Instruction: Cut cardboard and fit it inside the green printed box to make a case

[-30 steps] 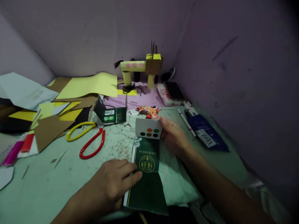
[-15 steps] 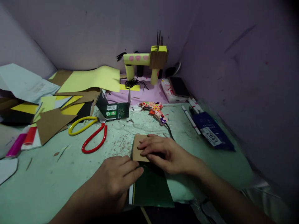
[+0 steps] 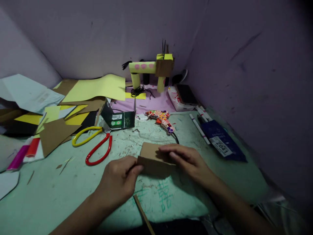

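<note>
Two bare hands, one folded brown card [image 3: 151,151] between them, near the front edge of the green-covered table [image 3: 61,192]. Left hand [image 3: 121,178] at the card's left end, thumb and fingers pinching it by the near corner. Right hand [image 3: 192,163] at the opposite end — fingers reaching over the upper panel, thumb beside them; whether they grip or merely rest, cannot tell. Card's crease faces the wearer, one panel sloping down below it, the other running back. Brown strip [image 3: 143,213] lies nearer the wearer, below the card. Beyond the card, well clear of both hands: flowered glue gun [image 3: 164,120]. Scissors [image 3: 98,146] with red and yellow handles — off to the left, beyond the left hand.
</note>
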`<state>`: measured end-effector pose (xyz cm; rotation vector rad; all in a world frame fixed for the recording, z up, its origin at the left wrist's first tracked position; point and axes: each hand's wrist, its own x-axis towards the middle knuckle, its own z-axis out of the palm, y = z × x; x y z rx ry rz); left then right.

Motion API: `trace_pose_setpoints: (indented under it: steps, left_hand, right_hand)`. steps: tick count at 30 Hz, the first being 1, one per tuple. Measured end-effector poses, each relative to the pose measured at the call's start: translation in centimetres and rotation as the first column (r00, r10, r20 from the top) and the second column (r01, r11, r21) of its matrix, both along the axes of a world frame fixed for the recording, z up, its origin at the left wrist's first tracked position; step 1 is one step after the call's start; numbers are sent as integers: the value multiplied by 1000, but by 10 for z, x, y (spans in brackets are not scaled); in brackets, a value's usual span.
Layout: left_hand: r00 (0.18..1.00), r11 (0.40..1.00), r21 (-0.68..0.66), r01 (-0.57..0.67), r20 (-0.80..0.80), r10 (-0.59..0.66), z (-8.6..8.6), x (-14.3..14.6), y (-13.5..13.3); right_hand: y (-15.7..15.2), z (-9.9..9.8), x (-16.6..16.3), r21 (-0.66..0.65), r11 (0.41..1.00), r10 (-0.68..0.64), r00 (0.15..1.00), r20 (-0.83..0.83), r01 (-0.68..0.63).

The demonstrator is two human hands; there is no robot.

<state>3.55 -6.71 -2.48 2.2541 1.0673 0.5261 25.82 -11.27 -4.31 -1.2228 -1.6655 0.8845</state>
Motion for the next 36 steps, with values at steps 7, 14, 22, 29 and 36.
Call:
trace_pose_setpoints:
  steps: [7, 14, 22, 29, 36]
  left_hand:
    - [991, 959, -253, 130, 41, -124, 2, -3, 13]
    - [963, 931, -282, 230, -74, -260, 6, -2, 13]
    - [962, 953, -252, -168, -253, 102, 2, 28, 28]
    - [916, 961, -187, -205, -382, 121, 1, 28, 27]
    - [969, 945, -263, -193, -205, 141, -4, 17, 22]
  right_hand:
    - [0, 7, -3, 79, 992, 84, 987, 136, -96]
    - [2, 3, -2, 115, 951, 221, 894, 391, -286]
    - [0, -9, -3, -9, 967, -256, 965, -61, 255]
    - [15, 1, -18, -397, 851, -473, 830, -295, 344]
    - [19, 17, -35, -562, 811, -507, 676, -535, 164]
